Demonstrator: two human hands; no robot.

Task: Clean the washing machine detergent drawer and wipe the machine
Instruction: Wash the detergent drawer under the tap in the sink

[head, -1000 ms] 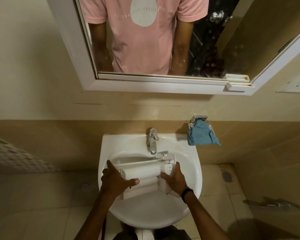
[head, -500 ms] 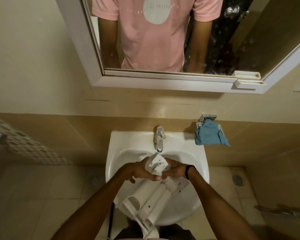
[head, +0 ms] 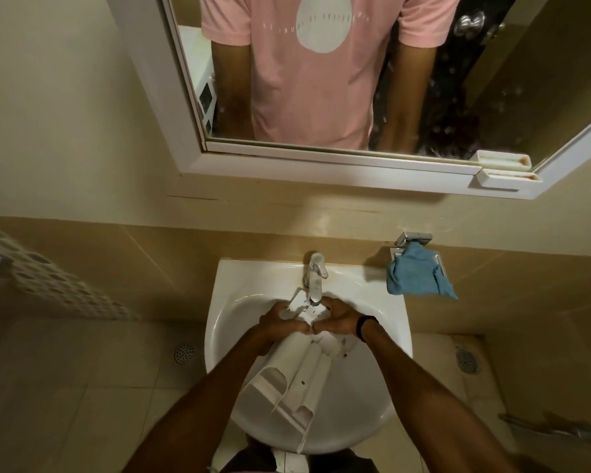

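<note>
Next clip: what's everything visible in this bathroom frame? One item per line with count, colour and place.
detergent drawer: one, white, held over the sink bowl, far end by the tap spout
sink: one, white, against the tiled wall
tap: one, chrome, back of sink
cloth: one, blue, hanging on a wall holder right of sink
mirror: one, white frame, above sink
soap tray: one, white, mirror's lower right corner
floor drains: two, metal, either side of sink
wristband: one, black, right wrist
left hand: grips drawer's far end
right hand: grips drawer's far end
</note>
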